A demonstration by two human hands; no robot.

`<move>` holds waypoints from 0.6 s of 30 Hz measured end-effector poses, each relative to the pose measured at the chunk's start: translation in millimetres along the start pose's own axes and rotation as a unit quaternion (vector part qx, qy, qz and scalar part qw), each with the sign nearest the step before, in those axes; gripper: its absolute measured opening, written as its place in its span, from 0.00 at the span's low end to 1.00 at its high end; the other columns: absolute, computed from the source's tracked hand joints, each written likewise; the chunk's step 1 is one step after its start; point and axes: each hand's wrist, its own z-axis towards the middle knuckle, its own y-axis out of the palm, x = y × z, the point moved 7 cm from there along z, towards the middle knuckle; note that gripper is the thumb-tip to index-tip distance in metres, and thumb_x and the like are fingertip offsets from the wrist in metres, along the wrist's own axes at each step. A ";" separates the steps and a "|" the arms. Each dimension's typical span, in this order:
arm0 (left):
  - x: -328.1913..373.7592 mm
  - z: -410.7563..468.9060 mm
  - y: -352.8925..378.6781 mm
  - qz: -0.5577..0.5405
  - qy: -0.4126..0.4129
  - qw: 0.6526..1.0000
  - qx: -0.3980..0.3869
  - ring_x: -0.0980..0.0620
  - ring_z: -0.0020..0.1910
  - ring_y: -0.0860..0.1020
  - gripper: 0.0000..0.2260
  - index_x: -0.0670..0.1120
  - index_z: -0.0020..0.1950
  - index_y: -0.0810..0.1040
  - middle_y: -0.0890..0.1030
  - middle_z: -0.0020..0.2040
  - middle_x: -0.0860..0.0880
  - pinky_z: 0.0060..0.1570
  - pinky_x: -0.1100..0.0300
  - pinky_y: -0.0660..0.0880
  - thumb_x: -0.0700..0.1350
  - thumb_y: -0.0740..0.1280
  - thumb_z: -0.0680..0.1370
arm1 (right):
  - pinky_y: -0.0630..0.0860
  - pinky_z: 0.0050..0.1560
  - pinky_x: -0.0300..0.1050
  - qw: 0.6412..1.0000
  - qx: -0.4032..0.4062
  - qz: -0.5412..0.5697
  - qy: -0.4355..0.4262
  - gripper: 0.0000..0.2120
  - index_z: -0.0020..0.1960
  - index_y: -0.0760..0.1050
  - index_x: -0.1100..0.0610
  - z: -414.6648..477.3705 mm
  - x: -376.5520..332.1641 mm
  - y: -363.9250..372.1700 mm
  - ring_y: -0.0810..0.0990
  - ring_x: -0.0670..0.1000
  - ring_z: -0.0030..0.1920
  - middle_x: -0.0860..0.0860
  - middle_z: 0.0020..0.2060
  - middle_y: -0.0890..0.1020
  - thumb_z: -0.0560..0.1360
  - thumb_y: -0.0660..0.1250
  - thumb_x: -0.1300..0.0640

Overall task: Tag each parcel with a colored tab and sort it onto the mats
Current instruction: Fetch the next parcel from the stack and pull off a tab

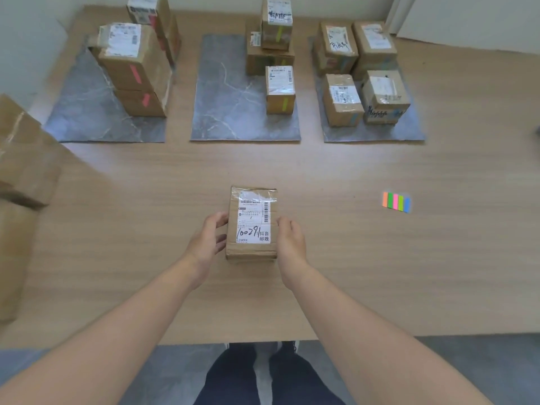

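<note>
The parcel [252,224] lies flat on the tabletop [365,258], label up, directly between the two grips. The left grip [208,238] curls round its left long side, thumb at the upper edge. The right grip [290,238] cups the right side, thumb against the edge, its fingers hidden behind the box. Both seem to hold it, though how firmly is not clear.

No coloured tab shows on the faces in view, so this looks like the tagging step, with sorting to come. The next move likely calls for one grip to let go and take a tab while the other steadies the box.

The strip of tabs [396,202] sits well off to the right of the right grip, slightly ahead of it. Far ahead of both grips lie three mats. The left mat [87,124] carries boxes with pink tabs, the middle mat [228,118] boxes with yellow-green tabs, and the right mat [377,135] boxes with blue ones. Which colour suits this parcel cannot be told.
</note>
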 end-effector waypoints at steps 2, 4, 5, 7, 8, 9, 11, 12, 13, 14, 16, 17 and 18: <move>7.3 0.5 0.6 0.025 0.009 1.000 0.008 0.46 0.65 0.73 0.16 0.54 0.64 0.77 0.78 0.66 0.54 0.68 0.51 0.70 0.54 0.55 0.83 | 0.68 0.41 0.43 1.000 0.017 0.007 0.004 0.10 0.53 0.76 0.54 -0.3 -1.4 -2.0 0.73 0.47 0.41 0.44 0.40 0.76 0.81 0.59 0.50; 23.1 0.6 3.9 0.058 0.044 0.997 0.014 0.51 0.64 0.72 0.14 0.56 0.61 0.78 0.78 0.62 0.57 0.67 0.52 0.68 0.53 0.54 0.84 | 0.66 0.38 0.44 0.999 0.042 0.015 -0.003 0.08 0.48 0.73 0.53 0.9 -7.2 -8.1 0.70 0.49 0.39 0.45 0.37 0.73 0.80 0.60 0.50; 33.6 0.4 7.4 0.072 0.069 0.995 0.013 0.53 0.62 0.73 0.13 0.57 0.57 0.78 0.79 0.58 0.60 0.65 0.54 0.68 0.52 0.54 0.84 | 0.65 0.37 0.44 0.998 0.053 0.021 -0.008 0.07 0.46 0.72 0.53 2.9 -11.2 -12.1 0.68 0.49 0.38 0.45 0.36 0.72 0.79 0.61 0.50; 56.0 -0.7 18.2 0.085 0.119 0.989 0.005 0.61 0.58 0.73 0.12 0.57 0.55 0.78 0.78 0.55 0.62 0.61 0.61 0.67 0.49 0.54 0.84 | 0.66 0.37 0.44 0.997 0.073 0.032 -0.019 0.08 0.48 0.74 0.54 7.3 -20.3 -22.7 0.69 0.49 0.37 0.46 0.37 0.72 0.80 0.62 0.50; 65.6 -0.8 25.4 0.087 0.136 0.987 0.000 0.64 0.57 0.73 0.13 0.55 0.58 0.78 0.78 0.57 0.61 0.59 0.67 0.67 0.48 0.55 0.85 | 0.67 0.38 0.43 0.996 0.081 0.039 -0.025 0.09 0.50 0.75 0.56 9.7 -24.6 -29.5 0.70 0.49 0.37 0.46 0.37 0.74 0.80 0.62 0.50; 74.1 -0.2 33.8 0.088 0.149 0.985 -0.006 0.66 0.57 0.72 0.14 0.52 0.62 0.78 0.77 0.59 0.60 0.56 0.71 0.66 0.48 0.55 0.85 | 0.68 0.39 0.43 0.995 0.088 0.047 -0.030 0.10 0.52 0.76 0.57 12.3 -28.1 -36.9 0.71 0.48 0.38 0.47 0.38 0.75 0.80 0.62 0.50; 86.1 0.7 54.5 0.088 0.163 0.982 -0.030 0.63 0.62 0.72 0.16 0.50 0.67 0.77 0.77 0.63 0.58 0.58 0.71 0.65 0.50 0.55 0.84 | 0.70 0.42 0.44 0.992 0.098 0.064 -0.041 0.11 0.53 0.78 0.58 18.5 -32.7 -52.2 0.73 0.48 0.39 0.47 0.40 0.77 0.80 0.63 0.51; 89.1 1.0 67.6 0.091 0.167 0.981 -0.046 0.62 0.65 0.72 0.17 0.51 0.67 0.77 0.77 0.64 0.59 0.62 0.67 0.65 0.53 0.56 0.83 | 0.71 0.43 0.45 0.991 0.104 0.070 -0.048 0.11 0.52 0.78 0.58 22.0 -35.5 -61.0 0.74 0.48 0.40 0.47 0.40 0.77 0.79 0.63 0.51; 90.7 0.1 83.7 0.094 0.168 0.979 -0.063 0.61 0.67 0.71 0.19 0.52 0.67 0.77 0.77 0.65 0.60 0.66 0.63 0.64 0.55 0.56 0.81 | 0.72 0.45 0.46 0.989 0.113 0.076 -0.056 0.10 0.50 0.78 0.57 26.3 -38.2 -71.7 0.75 0.49 0.41 0.47 0.40 0.78 0.79 0.63 0.51; 90.6 -0.8 100.1 0.093 0.166 0.979 -0.076 0.61 0.67 0.71 0.20 0.53 0.66 0.78 0.78 0.64 0.60 0.67 0.60 0.64 0.57 0.56 0.79 | 0.74 0.46 0.48 0.987 0.122 0.080 -0.065 0.08 0.48 0.78 0.55 31.6 -40.8 -82.9 0.77 0.50 0.43 0.47 0.40 0.79 0.79 0.64 0.51; 88.6 -3.4 135.2 0.091 0.155 0.979 -0.094 0.61 0.66 0.72 0.21 0.54 0.64 0.78 0.79 0.63 0.59 0.68 0.57 0.65 0.58 0.55 0.77 | 0.78 0.51 0.54 0.985 0.132 0.084 -0.073 0.07 0.45 0.78 0.52 43.8 -44.8 -105.4 0.79 0.52 0.46 0.47 0.40 0.81 0.78 0.64 0.51; 86.4 -3.7 153.2 0.092 0.151 0.979 -0.099 0.61 0.66 0.72 0.22 0.54 0.65 0.78 0.80 0.63 0.58 0.68 0.57 0.65 0.58 0.55 0.76 | 0.79 0.54 0.56 0.985 0.130 0.086 -0.072 0.07 0.44 0.78 0.51 50.3 -46.3 -117.1 0.81 0.53 0.47 0.47 0.41 0.81 0.78 0.64 0.51; 84.3 -4.3 171.6 0.093 0.149 0.979 -0.103 0.61 0.66 0.73 0.22 0.54 0.65 0.78 0.80 0.63 0.58 0.68 0.58 0.65 0.58 0.55 0.76 | 0.79 0.56 0.56 0.986 0.125 0.089 -0.070 0.07 0.45 0.79 0.51 57.2 -47.6 -129.0 0.81 0.54 0.48 0.47 0.41 0.82 0.79 0.64 0.52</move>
